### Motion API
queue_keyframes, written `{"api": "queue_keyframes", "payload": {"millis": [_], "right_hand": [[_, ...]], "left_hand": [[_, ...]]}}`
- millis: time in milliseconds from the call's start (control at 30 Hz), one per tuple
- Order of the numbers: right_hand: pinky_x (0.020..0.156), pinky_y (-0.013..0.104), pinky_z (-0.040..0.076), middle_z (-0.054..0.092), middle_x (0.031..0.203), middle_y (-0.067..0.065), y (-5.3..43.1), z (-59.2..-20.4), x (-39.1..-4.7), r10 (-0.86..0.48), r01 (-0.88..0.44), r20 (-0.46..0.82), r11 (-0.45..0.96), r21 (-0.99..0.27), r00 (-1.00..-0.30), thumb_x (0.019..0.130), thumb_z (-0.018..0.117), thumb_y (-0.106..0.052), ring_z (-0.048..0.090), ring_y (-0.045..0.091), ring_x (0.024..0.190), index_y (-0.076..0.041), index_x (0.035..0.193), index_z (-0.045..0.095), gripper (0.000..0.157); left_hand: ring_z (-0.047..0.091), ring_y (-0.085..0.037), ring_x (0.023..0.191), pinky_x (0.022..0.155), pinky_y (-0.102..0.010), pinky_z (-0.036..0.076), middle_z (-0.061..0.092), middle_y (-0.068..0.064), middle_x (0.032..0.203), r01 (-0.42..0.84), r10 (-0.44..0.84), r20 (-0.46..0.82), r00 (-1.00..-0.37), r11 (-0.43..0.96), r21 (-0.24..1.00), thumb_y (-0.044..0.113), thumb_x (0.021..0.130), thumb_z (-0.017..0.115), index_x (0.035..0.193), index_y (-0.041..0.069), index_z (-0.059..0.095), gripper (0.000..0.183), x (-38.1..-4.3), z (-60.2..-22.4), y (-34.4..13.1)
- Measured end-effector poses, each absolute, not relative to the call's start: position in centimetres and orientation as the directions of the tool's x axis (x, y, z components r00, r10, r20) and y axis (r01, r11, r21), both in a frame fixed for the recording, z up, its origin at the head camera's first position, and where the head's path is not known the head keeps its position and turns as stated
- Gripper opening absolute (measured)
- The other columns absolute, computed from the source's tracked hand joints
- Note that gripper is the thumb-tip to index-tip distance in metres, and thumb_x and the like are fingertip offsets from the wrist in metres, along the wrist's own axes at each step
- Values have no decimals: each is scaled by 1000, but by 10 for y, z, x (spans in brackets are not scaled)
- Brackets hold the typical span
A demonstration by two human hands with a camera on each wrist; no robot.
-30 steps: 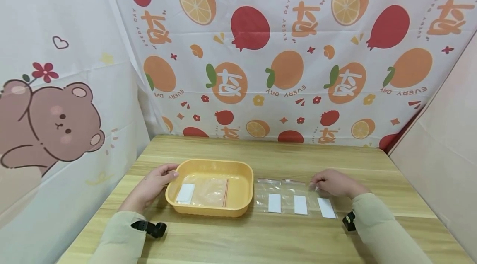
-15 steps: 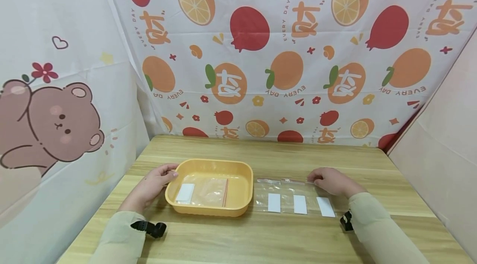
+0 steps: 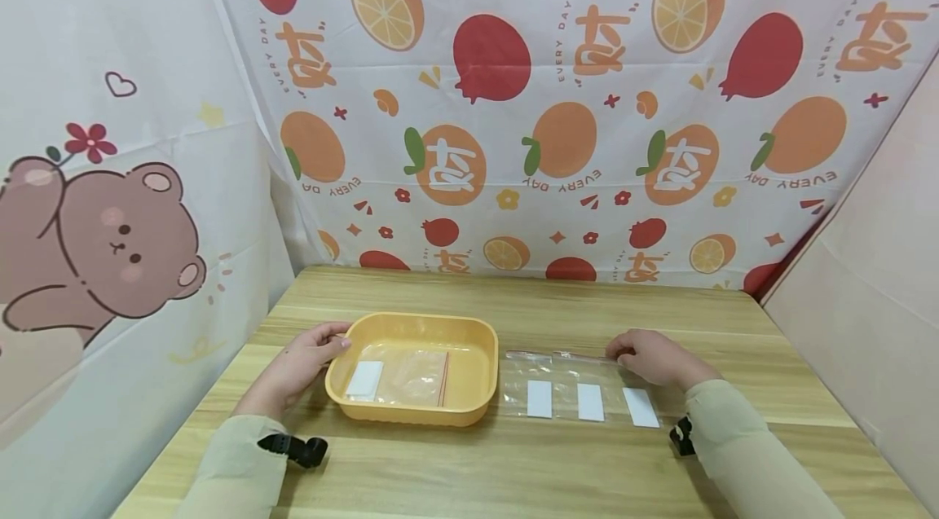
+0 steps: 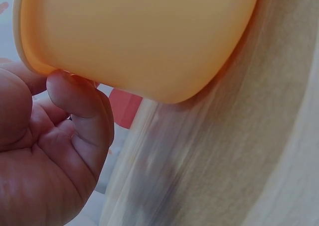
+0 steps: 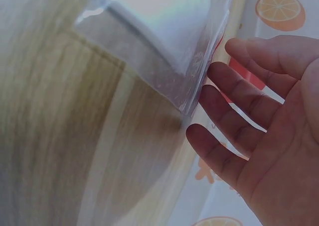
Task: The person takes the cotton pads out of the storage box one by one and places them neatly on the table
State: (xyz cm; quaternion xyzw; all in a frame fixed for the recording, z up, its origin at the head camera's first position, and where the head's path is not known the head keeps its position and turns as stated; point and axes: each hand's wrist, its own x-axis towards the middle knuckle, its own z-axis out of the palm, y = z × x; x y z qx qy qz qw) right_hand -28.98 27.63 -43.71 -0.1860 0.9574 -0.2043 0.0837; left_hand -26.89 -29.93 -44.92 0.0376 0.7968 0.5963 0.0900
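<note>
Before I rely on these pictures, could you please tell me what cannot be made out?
Head view: part of the rightmost bag, covered by the right fingers.
Left wrist view: the inside of the yellow tray, hidden by its outer wall.
Right wrist view: the white panel, cut off at the top edge, washed by glare.

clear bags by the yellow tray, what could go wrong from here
The left hand holds the yellow tray; nudging it rightward might bump the nearest bag. The right hand is at the top edge of the rightmost bag, whose thin film could crease or slip away. The nearest bag and middle bag lie very close, so dragging one might shift the other.
</note>
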Motion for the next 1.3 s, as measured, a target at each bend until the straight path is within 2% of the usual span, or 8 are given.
{"api": "queue_keyframes", "payload": {"millis": [233, 500, 700, 967, 1100, 1300], "right_hand": [[91, 48, 51, 69, 106, -3, 275, -437, -288, -371, -301, -87, 850, -431, -924, 97, 61, -5, 62, 19, 101, -13, 112, 75, 21], [93, 48, 52, 69, 113, 3, 260, -427, -286, -368, -304, -56, 837, -455, -928, 100, 61, -10, 62, 19, 104, -8, 120, 73, 24], [94, 50, 51, 68, 118, 6, 244, -414, -279, -441, -373, -28, 790, -486, -897, 101, 58, -10, 62, 22, 109, -7, 124, 70, 27], [95, 47, 51, 67, 121, 0, 212, -401, -265, -549, -491, 48, 702, -516, -835, 104, 58, -19, 61, 18, 111, -15, 130, 67, 28], [96, 46, 51, 65, 124, -4, 191, -394, -255, -575, -501, 58, 653, -568, -816, 104, 58, -24, 61, 17, 114, -16, 133, 65, 31], [100, 43, 49, 64, 128, -3, 160, -387, -244, -587, -453, 63, 548, -703, -807, 105, 56, -25, 60, 17, 118, -16, 136, 61, 33]], "left_hand": [[62, -21, 99, 78, -34, 58, 53, -23, 122, -56, 158, -105, -982, 291, 955, 20, 107, 52, 150, -6, 36, 53, -269, -451, -299], [62, -22, 100, 78, -34, 58, 53, -23, 123, -51, 160, -101, -982, 292, 955, 21, 108, 52, 151, -5, 35, 54, -269, -451, -300], [61, -22, 101, 78, -34, 58, 52, -22, 123, -49, 162, -100, -982, 295, 954, 22, 108, 52, 152, -6, 34, 54, -268, -450, -299], [61, -23, 103, 78, -35, 58, 51, -23, 125, -45, 172, -101, -980, 304, 952, 23, 108, 51, 153, -5, 33, 55, -268, -449, -298], [61, -24, 103, 78, -35, 58, 51, -24, 126, -46, 172, -101, -980, 299, 953, 22, 108, 50, 153, -5, 33, 55, -267, -448, -298], [61, -23, 103, 78, -35, 58, 52, -23, 126, -45, 172, -101, -980, 304, 952, 23, 108, 50, 153, -5, 33, 55, -266, -448, -298]]}}
